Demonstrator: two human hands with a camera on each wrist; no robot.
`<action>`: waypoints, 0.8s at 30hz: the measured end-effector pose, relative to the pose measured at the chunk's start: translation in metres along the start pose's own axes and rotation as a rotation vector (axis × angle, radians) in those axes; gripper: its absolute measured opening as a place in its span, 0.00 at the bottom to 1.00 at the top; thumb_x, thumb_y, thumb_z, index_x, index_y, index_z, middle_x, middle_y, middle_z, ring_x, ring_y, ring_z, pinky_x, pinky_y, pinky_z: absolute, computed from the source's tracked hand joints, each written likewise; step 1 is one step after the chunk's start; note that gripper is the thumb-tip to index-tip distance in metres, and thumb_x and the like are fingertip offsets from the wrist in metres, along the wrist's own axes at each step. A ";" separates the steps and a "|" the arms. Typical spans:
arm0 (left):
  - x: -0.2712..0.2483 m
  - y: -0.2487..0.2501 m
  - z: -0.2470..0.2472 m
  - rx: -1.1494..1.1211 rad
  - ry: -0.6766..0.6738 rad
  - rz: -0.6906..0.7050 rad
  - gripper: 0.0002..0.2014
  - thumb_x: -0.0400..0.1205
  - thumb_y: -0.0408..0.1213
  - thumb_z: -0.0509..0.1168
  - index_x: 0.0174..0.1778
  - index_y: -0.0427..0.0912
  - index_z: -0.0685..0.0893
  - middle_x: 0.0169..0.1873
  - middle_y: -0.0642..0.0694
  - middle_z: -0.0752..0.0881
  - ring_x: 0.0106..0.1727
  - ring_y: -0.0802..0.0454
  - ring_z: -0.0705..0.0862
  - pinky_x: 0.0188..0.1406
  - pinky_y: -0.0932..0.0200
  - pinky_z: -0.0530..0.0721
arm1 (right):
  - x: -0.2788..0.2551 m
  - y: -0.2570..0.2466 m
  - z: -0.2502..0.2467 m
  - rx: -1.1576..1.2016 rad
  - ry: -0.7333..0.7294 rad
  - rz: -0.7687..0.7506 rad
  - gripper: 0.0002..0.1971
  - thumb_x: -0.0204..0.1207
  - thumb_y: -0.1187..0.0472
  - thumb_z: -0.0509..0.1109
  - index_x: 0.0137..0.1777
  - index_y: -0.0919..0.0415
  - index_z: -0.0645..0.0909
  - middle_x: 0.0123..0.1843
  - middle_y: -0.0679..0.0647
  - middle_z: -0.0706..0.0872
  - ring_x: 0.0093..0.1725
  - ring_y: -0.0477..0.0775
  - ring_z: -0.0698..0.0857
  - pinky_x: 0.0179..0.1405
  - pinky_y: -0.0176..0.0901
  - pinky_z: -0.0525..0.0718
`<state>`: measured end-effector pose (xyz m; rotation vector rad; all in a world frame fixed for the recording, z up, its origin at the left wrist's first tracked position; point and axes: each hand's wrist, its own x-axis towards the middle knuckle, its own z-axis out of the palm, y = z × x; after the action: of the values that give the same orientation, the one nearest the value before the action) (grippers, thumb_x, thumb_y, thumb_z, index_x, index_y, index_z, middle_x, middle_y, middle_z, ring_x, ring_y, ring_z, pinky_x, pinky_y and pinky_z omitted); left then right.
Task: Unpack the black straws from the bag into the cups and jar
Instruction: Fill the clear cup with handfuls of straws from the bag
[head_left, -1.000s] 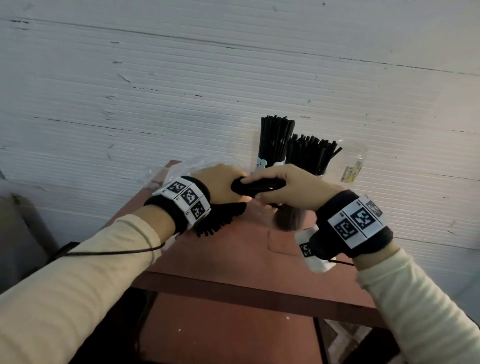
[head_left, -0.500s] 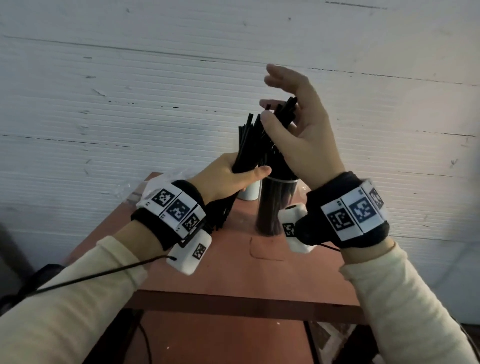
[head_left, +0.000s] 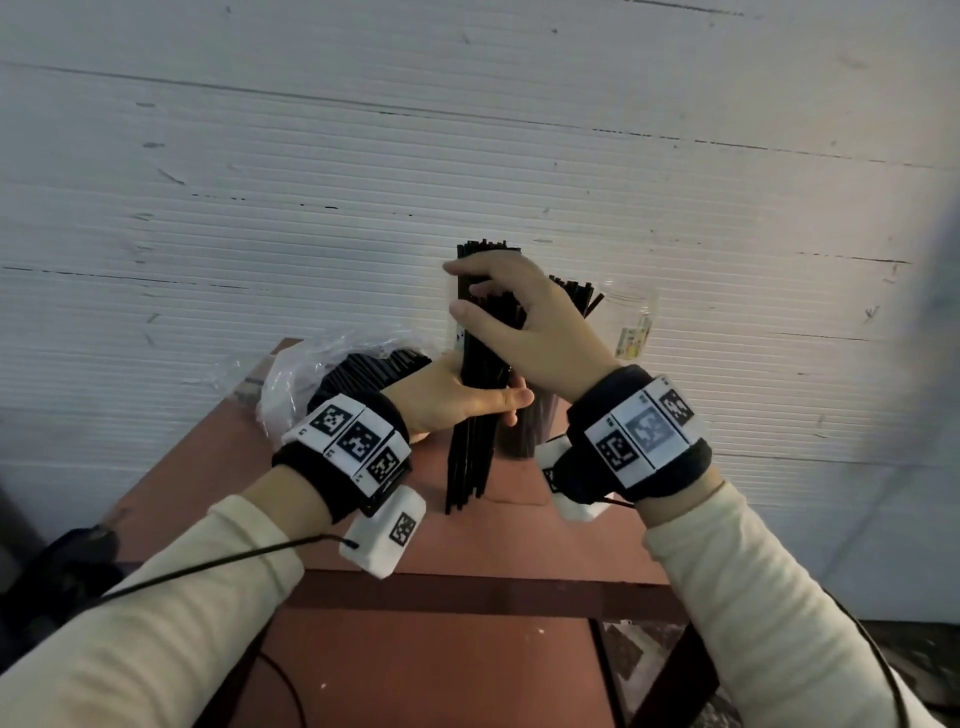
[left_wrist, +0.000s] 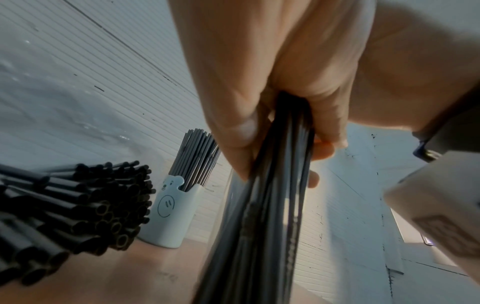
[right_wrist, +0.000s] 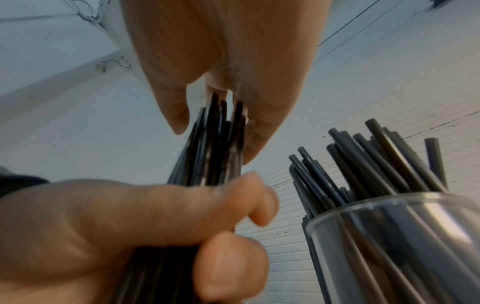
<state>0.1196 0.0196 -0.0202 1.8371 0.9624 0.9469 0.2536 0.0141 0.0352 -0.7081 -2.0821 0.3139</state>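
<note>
left hand (head_left: 457, 397): fist wrapped round the middle of a bundle of straws (head_left: 475, 441), thumb pointing right across the front; the left wrist view shows the fingers closed tight on the straws.
right hand (head_left: 524, 327): above the left hand, fingers curled over the top part of the same bundle, fingertips at the straw ends; the right wrist view shows thumb and fingers closing in on the tips.
bundle of straws: upright, held between both hands above the table (head_left: 363, 545); whether the lower ends touch the table cannot be told.
bag (head_left: 311, 374): clear plastic, lying on the table just left of the left hand, many black straws inside, their open ends facing the hands.
white cup (left_wrist: 172, 214): behind the hands near the wall, smiley face on its front, full of upright straws.
clear cup (right_wrist: 400, 244): just right of the held bundle, packed with straws fanning out above its rim.
jar (head_left: 631, 325): clear, yellow label, at the right near the wall, beside the clear cup; contents cannot be told.
wall (head_left: 260, 182): white, ribbed, close behind the table.
</note>
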 end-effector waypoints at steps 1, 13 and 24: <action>0.000 0.000 0.000 0.005 0.001 -0.011 0.08 0.80 0.34 0.72 0.47 0.33 0.84 0.39 0.41 0.87 0.46 0.47 0.88 0.56 0.58 0.87 | 0.001 0.001 0.000 -0.017 -0.010 0.002 0.15 0.81 0.60 0.69 0.67 0.55 0.81 0.62 0.42 0.80 0.60 0.35 0.79 0.59 0.18 0.71; -0.005 -0.027 -0.005 0.068 -0.123 -0.268 0.09 0.76 0.39 0.77 0.49 0.39 0.90 0.46 0.47 0.90 0.54 0.54 0.87 0.63 0.59 0.81 | -0.004 0.008 0.008 -0.060 -0.067 0.072 0.11 0.78 0.64 0.70 0.58 0.58 0.86 0.52 0.47 0.87 0.54 0.41 0.84 0.57 0.23 0.77; -0.022 0.011 -0.004 0.116 -0.182 -0.062 0.14 0.84 0.43 0.66 0.34 0.43 0.83 0.32 0.49 0.86 0.48 0.44 0.90 0.56 0.52 0.86 | -0.021 0.002 -0.020 0.069 -0.063 0.214 0.42 0.60 0.45 0.83 0.74 0.47 0.69 0.66 0.48 0.71 0.61 0.39 0.75 0.58 0.25 0.76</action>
<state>0.1097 -0.0018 -0.0140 1.9414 0.9721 0.6860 0.2799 0.0025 0.0315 -0.8914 -2.0467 0.5313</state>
